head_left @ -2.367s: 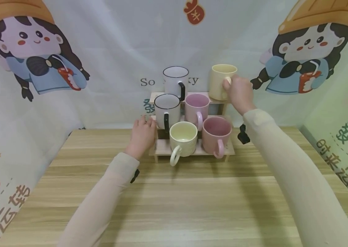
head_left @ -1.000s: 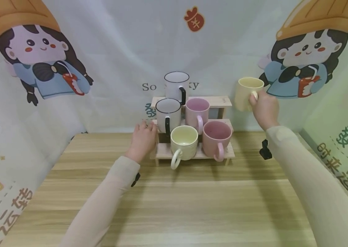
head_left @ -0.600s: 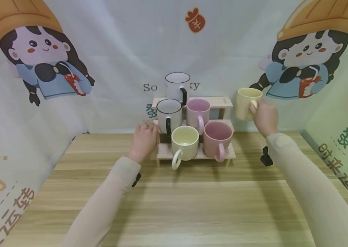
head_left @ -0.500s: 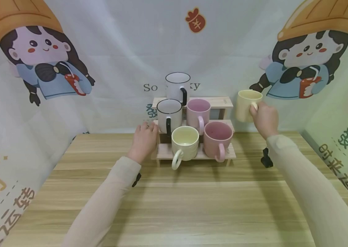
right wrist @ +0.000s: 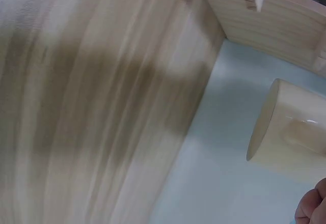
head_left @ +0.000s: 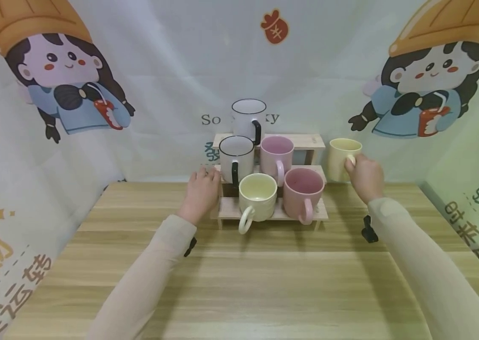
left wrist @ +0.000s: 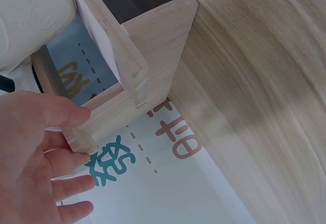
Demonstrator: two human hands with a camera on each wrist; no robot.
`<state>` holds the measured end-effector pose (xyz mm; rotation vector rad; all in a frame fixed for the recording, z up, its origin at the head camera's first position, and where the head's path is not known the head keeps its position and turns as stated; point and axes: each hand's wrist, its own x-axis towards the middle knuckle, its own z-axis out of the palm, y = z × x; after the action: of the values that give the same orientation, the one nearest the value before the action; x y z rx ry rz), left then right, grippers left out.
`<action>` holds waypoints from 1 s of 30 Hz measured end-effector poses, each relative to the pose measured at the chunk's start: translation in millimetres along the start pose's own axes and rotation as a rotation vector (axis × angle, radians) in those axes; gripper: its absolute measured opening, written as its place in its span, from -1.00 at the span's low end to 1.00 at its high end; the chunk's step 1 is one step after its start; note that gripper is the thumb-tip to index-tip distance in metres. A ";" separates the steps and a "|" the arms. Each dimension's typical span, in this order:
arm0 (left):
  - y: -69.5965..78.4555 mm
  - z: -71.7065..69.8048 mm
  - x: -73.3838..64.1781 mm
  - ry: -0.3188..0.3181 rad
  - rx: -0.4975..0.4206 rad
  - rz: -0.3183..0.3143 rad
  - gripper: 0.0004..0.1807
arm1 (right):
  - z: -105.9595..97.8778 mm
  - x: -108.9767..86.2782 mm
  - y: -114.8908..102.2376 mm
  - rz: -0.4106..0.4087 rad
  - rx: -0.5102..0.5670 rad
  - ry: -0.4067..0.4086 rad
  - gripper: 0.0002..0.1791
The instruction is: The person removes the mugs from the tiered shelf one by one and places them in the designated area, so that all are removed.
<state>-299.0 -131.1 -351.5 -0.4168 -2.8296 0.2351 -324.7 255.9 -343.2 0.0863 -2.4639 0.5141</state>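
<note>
My right hand (head_left: 366,178) grips the handle of a pale yellow mug (head_left: 337,160), held upright beside the right end of a tiered wooden rack (head_left: 303,140). In the right wrist view this mug (right wrist: 298,132) appears with only part of the fingers (right wrist: 310,206) at the edge. My left hand (head_left: 200,193) holds the rack's left side; the left wrist view has its thumb and fingers around a board end (left wrist: 81,141). On the rack stand two white black-rimmed mugs, one on top (head_left: 243,123) and one on the middle tier (head_left: 226,165).
A light pink mug (head_left: 270,158) shares the middle tier. The lowest tier bears a cream mug (head_left: 266,207) and a darker pink mug (head_left: 295,202), handles facing forward. Wood-grain table (head_left: 281,283) lies in front; a printed cloth (head_left: 171,94) hangs behind the rack.
My right hand has lifted the yellow mug off the top tier, carried it right past the rack's end, then lowered it. My left hand stays at the rack's left side.
</note>
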 end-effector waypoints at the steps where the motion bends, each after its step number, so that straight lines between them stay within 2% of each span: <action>1: 0.0 -0.2 0.4 0.010 -0.002 -0.001 -0.51 | 1.5 -0.6 0.7 0.001 -0.007 -0.005 -0.62; 4: -0.3 -1.0 0.9 0.049 -0.002 -0.001 -0.54 | 6.4 -2.9 2.6 0.003 -0.020 -0.032 -0.60; 7: -0.1 -2.2 0.2 0.055 -0.009 0.004 -0.55 | 11.3 -6.6 4.2 0.015 -0.032 -0.066 -0.59; 19: 1.3 -0.4 0.1 0.007 -0.036 -0.011 -0.52 | 27.8 -16.1 8.7 0.001 -0.070 -0.111 -0.58; 30: 2.2 0.0 0.4 -0.053 -0.043 -0.029 -0.48 | 30.9 -20.2 6.6 0.014 -0.064 -0.138 -0.58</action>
<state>-298.9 -128.9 -351.8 -0.3839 -2.8954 0.1823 -326.8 249.0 -380.1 0.0809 -2.6152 0.4484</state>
